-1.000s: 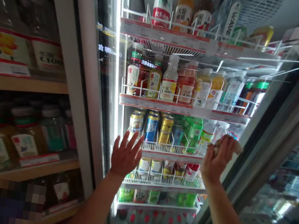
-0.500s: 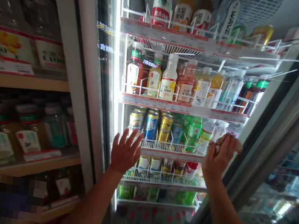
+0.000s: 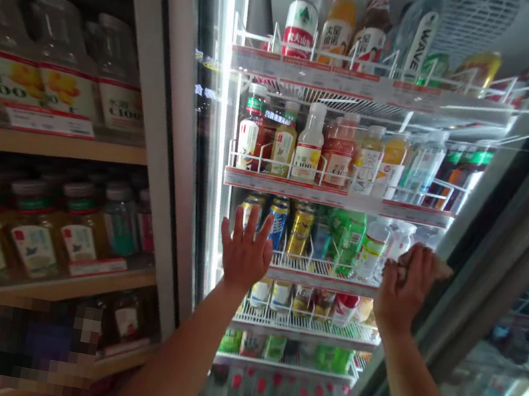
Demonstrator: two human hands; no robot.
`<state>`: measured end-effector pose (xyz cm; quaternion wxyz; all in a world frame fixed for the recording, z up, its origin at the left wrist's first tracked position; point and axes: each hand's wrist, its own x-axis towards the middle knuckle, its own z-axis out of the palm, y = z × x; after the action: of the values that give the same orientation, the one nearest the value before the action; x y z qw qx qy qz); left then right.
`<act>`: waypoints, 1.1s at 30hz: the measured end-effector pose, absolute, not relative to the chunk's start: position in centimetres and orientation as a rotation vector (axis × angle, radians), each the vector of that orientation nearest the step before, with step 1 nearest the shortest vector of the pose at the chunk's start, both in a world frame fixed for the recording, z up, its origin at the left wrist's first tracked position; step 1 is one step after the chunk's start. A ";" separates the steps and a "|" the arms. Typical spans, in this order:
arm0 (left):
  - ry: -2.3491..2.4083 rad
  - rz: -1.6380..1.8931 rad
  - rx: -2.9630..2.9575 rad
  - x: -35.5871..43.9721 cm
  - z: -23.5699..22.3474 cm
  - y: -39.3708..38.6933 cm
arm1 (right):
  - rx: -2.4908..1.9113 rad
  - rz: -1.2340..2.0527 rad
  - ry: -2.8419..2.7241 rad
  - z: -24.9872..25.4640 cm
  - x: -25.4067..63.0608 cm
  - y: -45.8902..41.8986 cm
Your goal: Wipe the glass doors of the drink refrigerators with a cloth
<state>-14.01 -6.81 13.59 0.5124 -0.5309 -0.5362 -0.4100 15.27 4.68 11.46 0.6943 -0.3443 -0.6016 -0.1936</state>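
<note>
Our left hand [image 3: 246, 252] is spread, holding nothing; our right hand [image 3: 403, 292] closes on a bunched cloth [image 3: 442, 269] near the cooler's right frame [image 3: 482, 275]. We read "WAVE" on an upper bottle [image 3: 422, 45], "C100" on a clear bottle [image 3: 310, 145] below.

White wire shelves [image 3: 338, 198] carry upright drink bottles [image 3: 309, 145], with cans [image 3: 300, 232] lower down.

The head camera looks forward and slightly down into the lit drinks cooler [image 3: 338, 199].
</note>
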 end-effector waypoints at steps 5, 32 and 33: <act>-1.271 -1.010 -1.273 -14.1 13.3 -6.6 | -0.715 -0.546 -1.734 10.3 8.8 0.3; -1.265 -1.039 -1.279 -14.2 13.1 -6.6 | -0.778 -0.547 -1.609 12.7 7.3 0.5; -1.267 -1.036 -1.281 -14.2 13.1 -6.6 | -0.715 -0.588 -1.755 12.2 6.2 -0.5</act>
<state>-14.21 -6.63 13.11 0.5069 -0.5313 -0.5254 -0.4298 6.25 -0.46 12.17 0.5468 -0.3015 -0.7406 -0.2480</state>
